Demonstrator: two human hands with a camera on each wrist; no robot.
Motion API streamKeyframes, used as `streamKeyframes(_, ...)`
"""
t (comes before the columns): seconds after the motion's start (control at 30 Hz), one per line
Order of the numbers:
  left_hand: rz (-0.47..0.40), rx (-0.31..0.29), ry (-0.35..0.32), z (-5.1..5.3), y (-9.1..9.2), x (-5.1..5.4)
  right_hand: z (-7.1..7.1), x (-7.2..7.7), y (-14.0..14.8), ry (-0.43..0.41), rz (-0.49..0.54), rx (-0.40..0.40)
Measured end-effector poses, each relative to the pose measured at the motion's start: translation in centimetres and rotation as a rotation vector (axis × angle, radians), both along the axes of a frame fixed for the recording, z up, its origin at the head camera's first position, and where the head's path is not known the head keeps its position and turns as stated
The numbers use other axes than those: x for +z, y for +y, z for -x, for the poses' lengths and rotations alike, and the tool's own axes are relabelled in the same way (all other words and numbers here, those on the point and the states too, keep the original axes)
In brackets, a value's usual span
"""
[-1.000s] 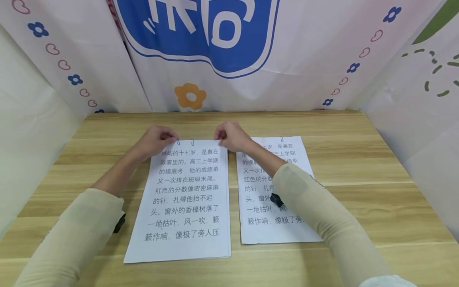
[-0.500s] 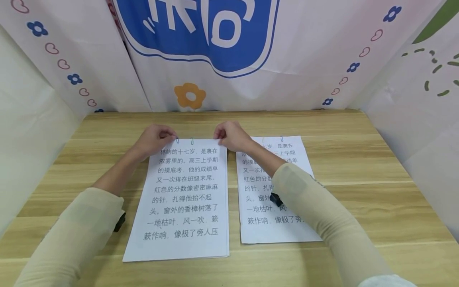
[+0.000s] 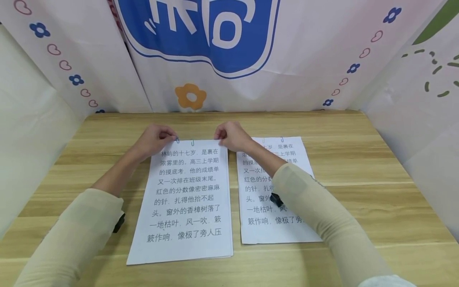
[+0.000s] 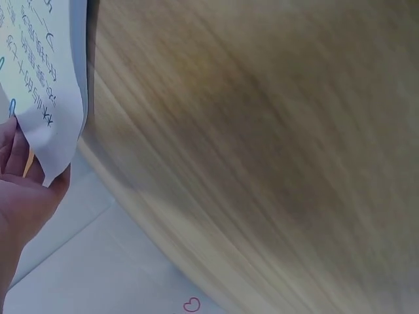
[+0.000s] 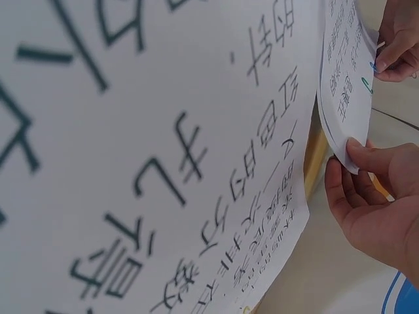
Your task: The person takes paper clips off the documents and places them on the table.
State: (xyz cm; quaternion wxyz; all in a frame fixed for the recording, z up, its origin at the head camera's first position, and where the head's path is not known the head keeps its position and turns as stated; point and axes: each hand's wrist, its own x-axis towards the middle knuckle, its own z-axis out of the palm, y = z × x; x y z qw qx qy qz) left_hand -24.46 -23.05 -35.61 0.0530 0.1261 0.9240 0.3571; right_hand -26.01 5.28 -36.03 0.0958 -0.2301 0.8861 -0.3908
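A stack of printed sheets [image 3: 186, 203] lies on the left of the table, with a blue paper clip [image 3: 177, 140] and a green paper clip [image 3: 192, 142] on its top edge. My left hand [image 3: 155, 138] pinches its top left corner beside the blue clip; the left wrist view has the thumb and fingers on either side of that corner. At the top right corner, my right hand [image 3: 234, 136] pinches the sheets between thumb and fingers, as the right wrist view confirms [image 5: 380, 190]. Below the grip, the stack's bottom edges are slightly offset.
A second printed stack [image 3: 272, 233] lies to the right, partly covered by my right forearm; two paper clips, one of them dark [image 3: 281, 139], sit on its top edge. The wooden table [image 3: 365, 159] ends at a white printed curtain [image 3: 305, 87] behind and white side walls.
The held stack first moves slightly up and left in the head view, then back down, its lower end a little further right. Both hands keep their pinch on its corners.
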Motion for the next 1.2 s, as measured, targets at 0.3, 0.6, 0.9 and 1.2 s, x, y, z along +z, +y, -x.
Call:
streamKeyframes(0.3, 0.009, -0.049, 0.108, -0.03, -0.16, -0.16, 0.04, 0.07, 0.00, -0.006, 0.003, 0.004)
streamKeyframes(0.6, -0.043, 0.016, 0.119, -0.13, -0.20, -0.06, 0.08, 0.17, 0.08, -0.013, 0.017, -0.003)
streamKeyframes(0.9, -0.074, 0.039, 0.102, -0.30, -0.04, 0.14, 0.16, 0.18, 0.15, -0.008, 0.023, 0.000)
streamKeyframes(1.2, 0.066, -0.099, 0.113, 0.04, -0.09, 0.66, 0.07, 0.33, -0.01, -0.017, 0.017, 0.001)
